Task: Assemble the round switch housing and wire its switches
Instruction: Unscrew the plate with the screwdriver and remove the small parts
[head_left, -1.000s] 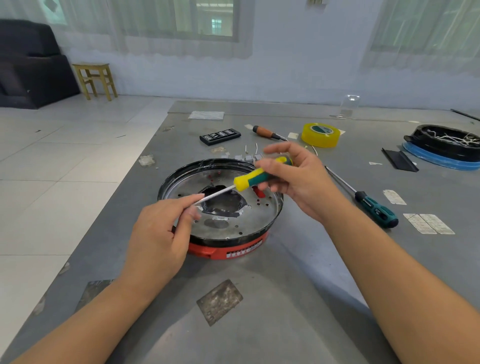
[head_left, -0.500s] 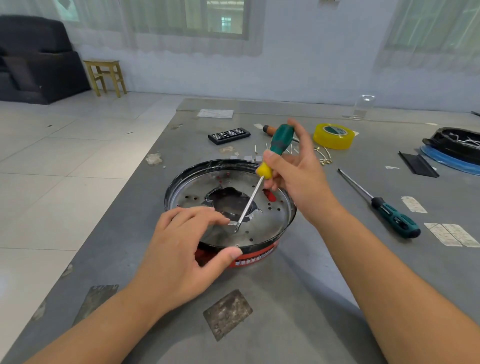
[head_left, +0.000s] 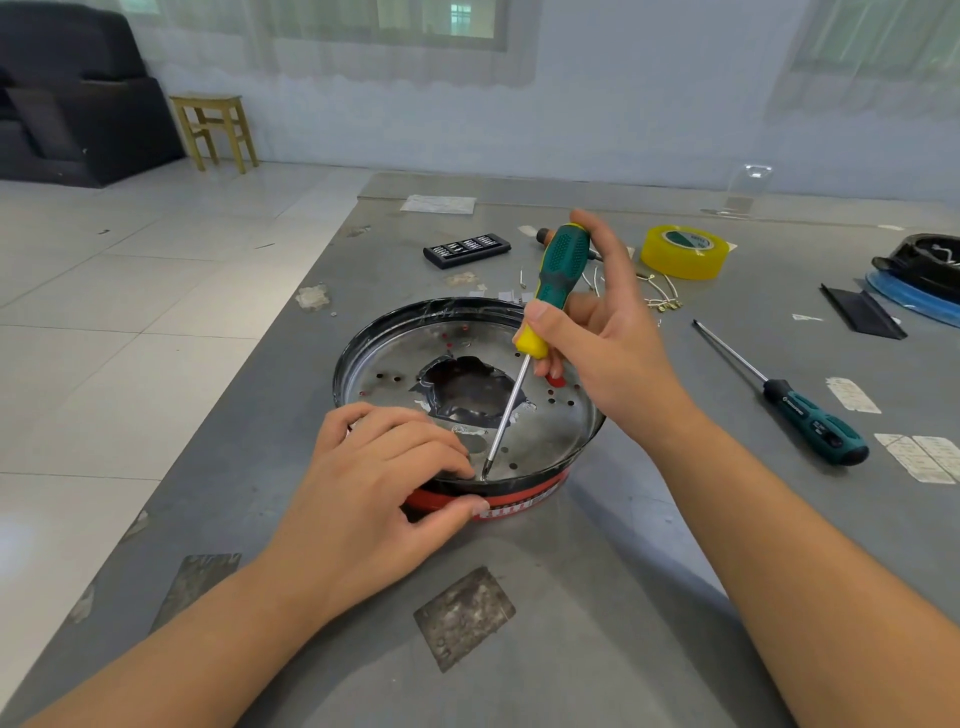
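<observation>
The round switch housing (head_left: 550, 431), a shiny perforated metal plate with a ragged centre hole inside a black rim on a red base, lies on the grey table (head_left: 597, 597). My right hand (head_left: 602, 343) grips a green-and-yellow screwdriver (head_left: 558, 275) nearly upright, its tip down on the plate near the front rim. My left hand (head_left: 374, 493) holds the housing's near edge, fingers curled over the rim beside the tip and thumb against the red base. Any screw under the tip is hidden.
A second green screwdriver (head_left: 795, 405) lies to the right. A yellow tape roll (head_left: 683, 252), a black bit case (head_left: 466, 250), short wires with terminals (head_left: 660, 299) and a wooden-handled tool lie behind. Another black housing on a blue ring (head_left: 919, 275) sits far right.
My right hand swung the screwdriver from lying across to nearly upright and set its tip on the plate. My left hand left the shaft tip and took hold of the housing's near rim.
</observation>
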